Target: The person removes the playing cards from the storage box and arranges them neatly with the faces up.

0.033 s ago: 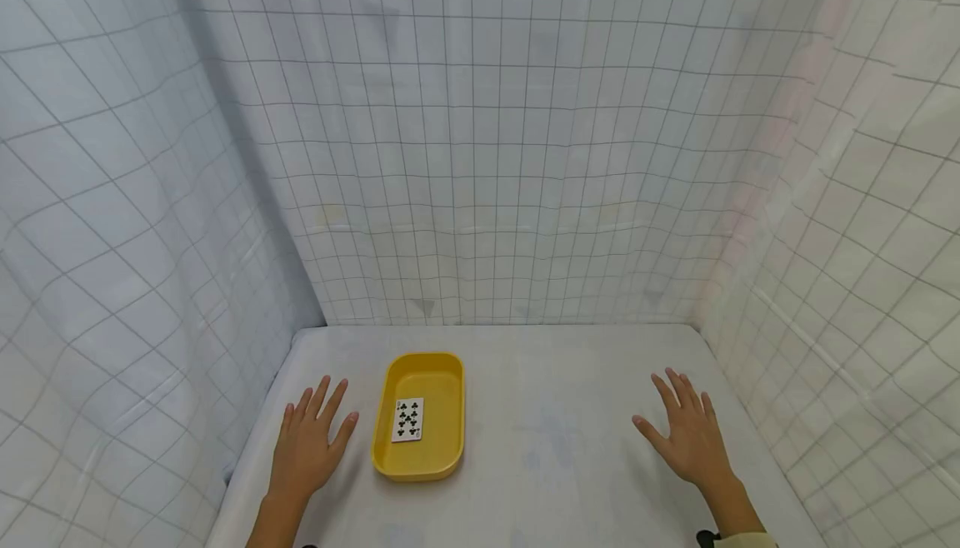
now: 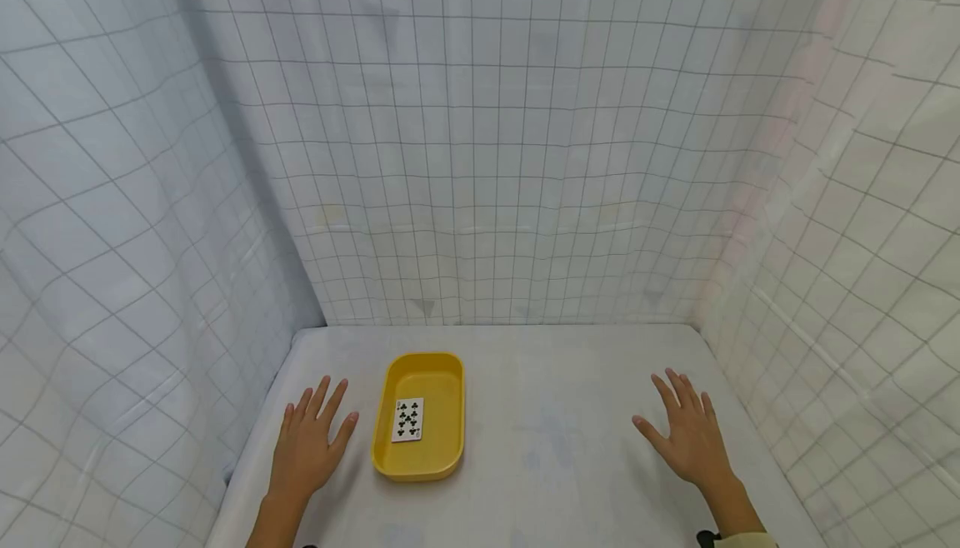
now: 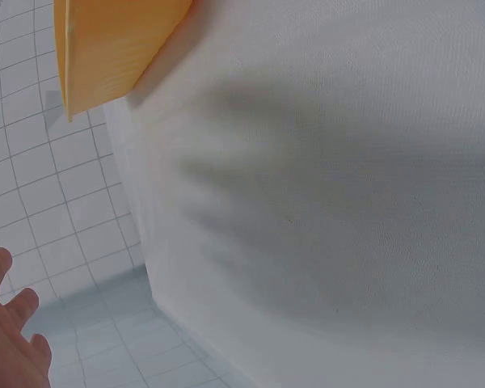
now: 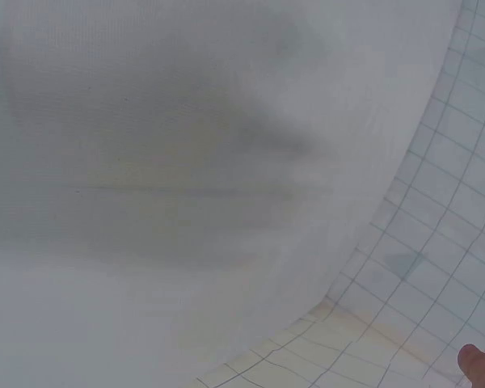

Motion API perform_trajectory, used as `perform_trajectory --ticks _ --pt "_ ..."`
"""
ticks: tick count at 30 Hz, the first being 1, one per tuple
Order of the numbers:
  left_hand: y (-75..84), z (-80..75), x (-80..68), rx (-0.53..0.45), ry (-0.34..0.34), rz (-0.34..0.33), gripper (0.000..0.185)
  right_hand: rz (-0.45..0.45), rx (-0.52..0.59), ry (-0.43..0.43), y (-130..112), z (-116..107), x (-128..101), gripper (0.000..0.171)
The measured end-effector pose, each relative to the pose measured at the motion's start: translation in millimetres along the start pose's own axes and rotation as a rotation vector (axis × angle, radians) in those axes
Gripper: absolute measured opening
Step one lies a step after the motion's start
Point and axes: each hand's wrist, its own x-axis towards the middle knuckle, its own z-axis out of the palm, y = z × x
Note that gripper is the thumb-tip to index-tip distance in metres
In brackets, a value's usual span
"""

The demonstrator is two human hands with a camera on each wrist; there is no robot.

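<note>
A yellow tray (image 2: 442,427) with rounded corners stands left of the table's middle. Inside it, towards its left side, a playing card (image 2: 407,420) lies face up, showing several black clubs. My left hand (image 2: 306,448) is held just left of the tray, fingers spread and nothing in it. The left wrist view catches its fingers (image 3: 18,307) at the lower left, a soft hand shadow on the table and the tray's side (image 3: 117,52). Far to the right, my right hand (image 2: 690,440) is spread above the table, also holding nothing; only some fingertips (image 4: 471,360) show in its wrist view.
A white cloth covers the table (image 2: 551,415). Sheets with a dark grid hang behind it (image 2: 495,156) and along both sides, close beyond the table's edges. A dark band and a pale sleeve (image 2: 746,540) show at my right wrist.
</note>
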Motion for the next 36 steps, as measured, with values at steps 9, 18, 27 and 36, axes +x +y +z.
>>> perform_trajectory --ticks 9,18,27,36 --pt "-2.7 4.0 2.5 0.003 -0.024 -0.008 0.07 -0.003 0.004 0.017 -3 -3 1 0.082" --pt "1.3 6.2 3.1 -0.019 -0.042 -0.005 0.069 0.002 0.018 0.01 -8 -3 3 0.082" --pt "11.6 28.7 4.3 -0.169 -0.056 -0.054 0.055 -0.02 0.024 0.018 -17 6 15 0.085" --pt "28.8 58.1 -0.3 -0.243 -0.171 -0.125 0.049 -0.084 0.063 0.038 -54 34 43 0.085"
